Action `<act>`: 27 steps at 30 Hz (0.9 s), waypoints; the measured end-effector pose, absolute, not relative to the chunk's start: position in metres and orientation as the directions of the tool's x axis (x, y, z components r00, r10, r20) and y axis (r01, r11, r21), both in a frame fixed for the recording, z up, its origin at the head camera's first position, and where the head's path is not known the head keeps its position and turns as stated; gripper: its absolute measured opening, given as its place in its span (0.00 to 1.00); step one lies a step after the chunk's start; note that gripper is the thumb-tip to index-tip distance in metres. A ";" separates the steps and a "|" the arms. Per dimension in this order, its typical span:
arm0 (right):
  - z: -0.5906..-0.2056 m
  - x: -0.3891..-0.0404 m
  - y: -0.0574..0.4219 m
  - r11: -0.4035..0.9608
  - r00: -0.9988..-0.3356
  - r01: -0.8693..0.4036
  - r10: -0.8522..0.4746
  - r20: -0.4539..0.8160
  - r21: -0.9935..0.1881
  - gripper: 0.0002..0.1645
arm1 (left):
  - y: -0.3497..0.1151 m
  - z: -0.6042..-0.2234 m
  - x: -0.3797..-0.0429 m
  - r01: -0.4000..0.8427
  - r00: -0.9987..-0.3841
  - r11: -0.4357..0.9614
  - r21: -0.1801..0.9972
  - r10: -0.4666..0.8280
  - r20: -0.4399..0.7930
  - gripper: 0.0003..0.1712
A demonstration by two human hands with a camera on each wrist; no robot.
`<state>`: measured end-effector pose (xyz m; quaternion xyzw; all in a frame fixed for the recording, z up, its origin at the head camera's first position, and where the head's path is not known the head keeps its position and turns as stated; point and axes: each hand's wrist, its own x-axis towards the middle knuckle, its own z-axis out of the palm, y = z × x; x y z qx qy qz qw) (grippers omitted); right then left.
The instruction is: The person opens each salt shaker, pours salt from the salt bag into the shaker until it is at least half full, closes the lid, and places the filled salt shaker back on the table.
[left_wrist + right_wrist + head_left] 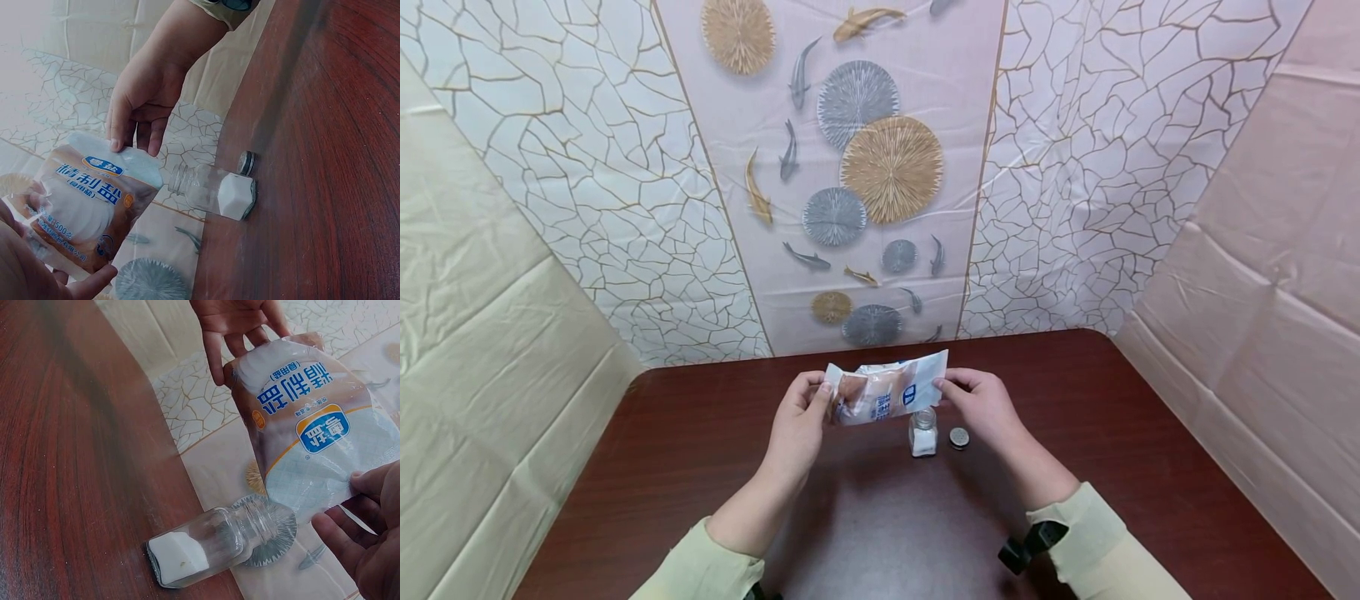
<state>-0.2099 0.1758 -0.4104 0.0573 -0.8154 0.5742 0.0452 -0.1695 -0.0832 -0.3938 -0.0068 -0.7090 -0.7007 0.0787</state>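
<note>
A bag of salt [887, 393], printed brown and white with blue lettering, hangs tilted above the table between both hands. My left hand [793, 429] grips its bottom end, thumb in front. At the opposite, pale end, my right hand [992, 408] pinches the edge between thumb and fingers. Just below the bag, a small glass jar [197, 547] stands upright and uncapped, with white grains filling its lower part. Its neck is close to the bag's pale end. A round metal lid [247, 162] lies on the table beside the jar, towards the right hand.
The dark red wooden table [700, 467] ends at a patterned cloth backdrop [865, 167]. Beige cloth walls [482, 333] rise on both sides. A black strap mount [1033, 546] sits on the right sleeve.
</note>
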 end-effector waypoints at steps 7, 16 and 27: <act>-0.410 -0.211 0.175 0.331 -0.988 -0.154 -0.046 0.147 -0.931 0.13 | -0.084 -0.393 -0.170 0.124 -0.987 0.015 0.992 -0.099 0.124 0.09; -0.412 -0.211 0.175 0.337 -0.989 -0.146 -0.045 0.139 -0.930 0.13 | -0.084 -0.395 -0.170 0.118 -0.988 0.023 0.993 -0.101 0.120 0.08; -0.412 -0.211 0.175 0.315 -0.989 -0.150 -0.050 0.142 -0.937 0.13 | -0.085 -0.393 -0.169 0.104 -0.989 0.028 0.994 -0.100 0.107 0.08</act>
